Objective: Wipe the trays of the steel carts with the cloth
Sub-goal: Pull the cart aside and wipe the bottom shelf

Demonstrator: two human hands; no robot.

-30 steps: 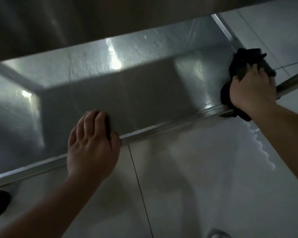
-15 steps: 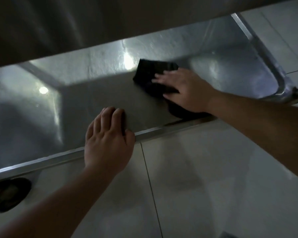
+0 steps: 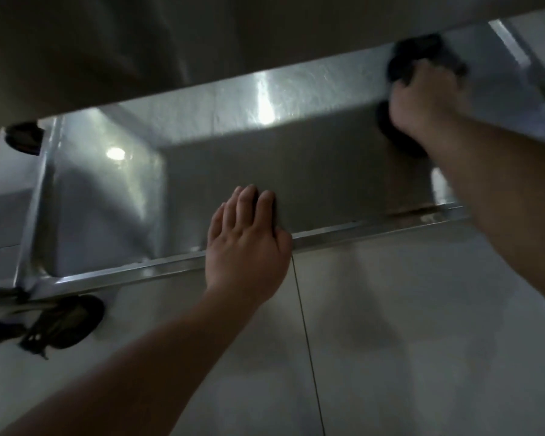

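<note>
Two hands work the lower tray (image 3: 296, 171); my right hand (image 3: 422, 99) clutches the cloth (image 3: 403, 64), soft and limp, at its far right corner; my left hand (image 3: 249, 243) lies flat on the smooth, slippery rim.

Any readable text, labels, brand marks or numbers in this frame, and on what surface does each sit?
None: no word, label, brand or number can be read anywhere in this view.
The steel tray shows only light glare and shadow.
The dark cloth under the right hand is blurred and shows no tag.
The left hand rests on the tray's front rim, and nothing printed shows there.
The shoe on the floor shows no legible mark.
</note>
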